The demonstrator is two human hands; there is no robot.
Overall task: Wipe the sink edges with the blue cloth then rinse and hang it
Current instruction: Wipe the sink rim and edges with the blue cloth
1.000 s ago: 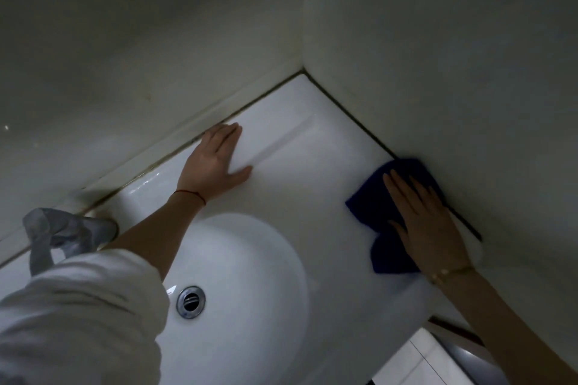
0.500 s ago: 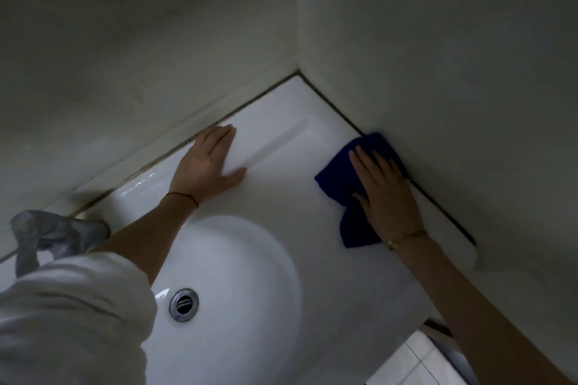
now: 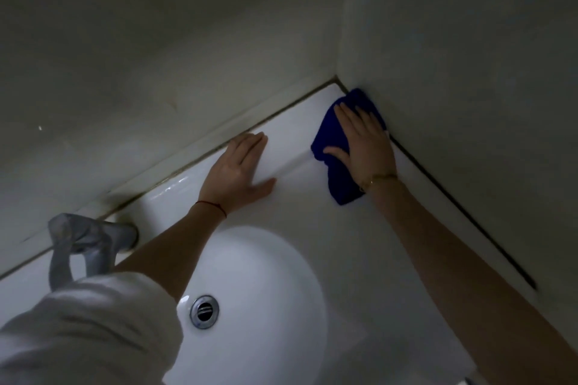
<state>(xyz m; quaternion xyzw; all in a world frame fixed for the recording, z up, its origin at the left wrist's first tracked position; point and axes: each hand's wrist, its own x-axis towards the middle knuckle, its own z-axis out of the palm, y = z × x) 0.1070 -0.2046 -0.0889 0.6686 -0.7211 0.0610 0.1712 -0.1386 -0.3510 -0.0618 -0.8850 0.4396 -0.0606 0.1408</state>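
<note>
The blue cloth (image 3: 333,134) lies flat on the white sink top (image 3: 375,228), close to the back right corner where the two walls meet. My right hand (image 3: 364,142) presses on it with straight, spread fingers, covering its middle. My left hand (image 3: 239,167) rests flat on the sink's back edge, just left of the cloth, fingers straight and pointing at the back wall. The round basin (image 3: 259,275) with its metal drain (image 3: 204,311) lies below both hands.
A grey tap (image 3: 84,241) stands at the back left of the sink, partly behind my white sleeve (image 3: 87,331). Walls close the sink in at the back and on the right, with dark sealant lines along both joints.
My right hand has slid the blue cloth along the right wall edge away from me, up into the back corner. My left hand has stayed flat on the back edge.
</note>
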